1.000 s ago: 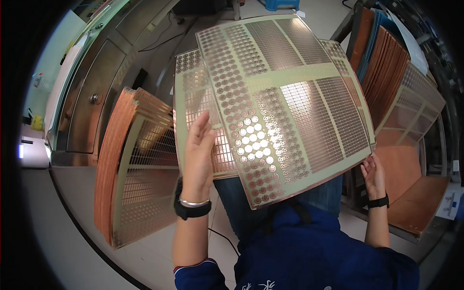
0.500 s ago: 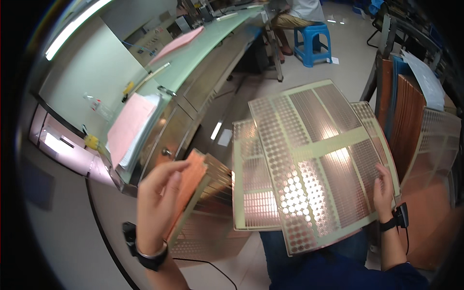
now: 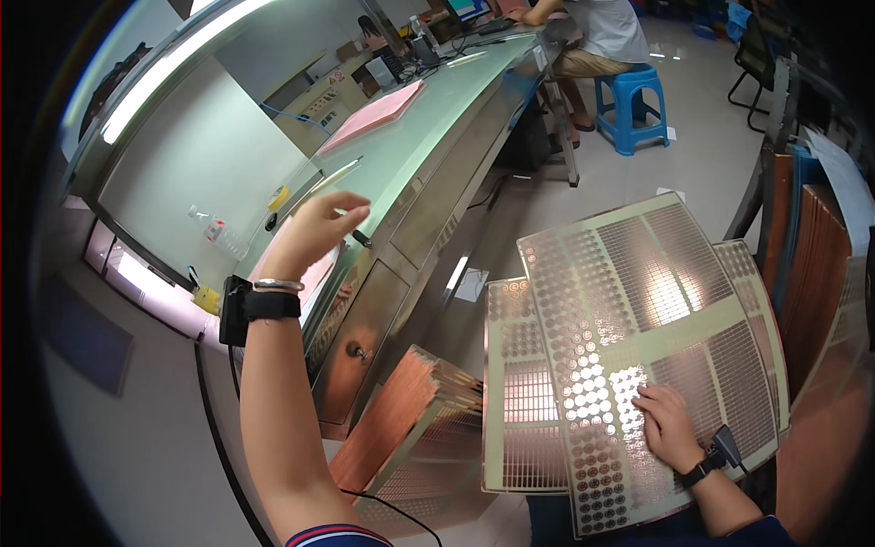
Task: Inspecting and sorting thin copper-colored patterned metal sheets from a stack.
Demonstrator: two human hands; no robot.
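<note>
Copper-patterned circuit board panels (image 3: 674,342) lie across my lap, the top one turned at an angle over others beneath. My right hand (image 3: 670,424) rests on the top panel, its fingers spread over the shiny round pads. My left hand (image 3: 319,228) is raised over the desk edge, above pink papers (image 3: 319,278) that it partly covers. Its fingers are loosely bent, with the thumb apart, and nothing shows between them. Below my left forearm, a thick stack of similar panels (image 3: 387,424) leans against the desk's drawer side.
A glass-topped desk (image 3: 415,137) runs along the left, bearing a plastic bottle (image 3: 219,232) and a pink folder (image 3: 374,118). More panels (image 3: 811,273) stand upright in a rack at right. A person sits on a blue stool (image 3: 632,109) ahead. A cable (image 3: 392,503) hangs near my left arm.
My left hand has risen from beside the leaning panel stack to over the desk's papers. My right hand has moved from the top panel's right edge onto its face. The view has shifted.
</note>
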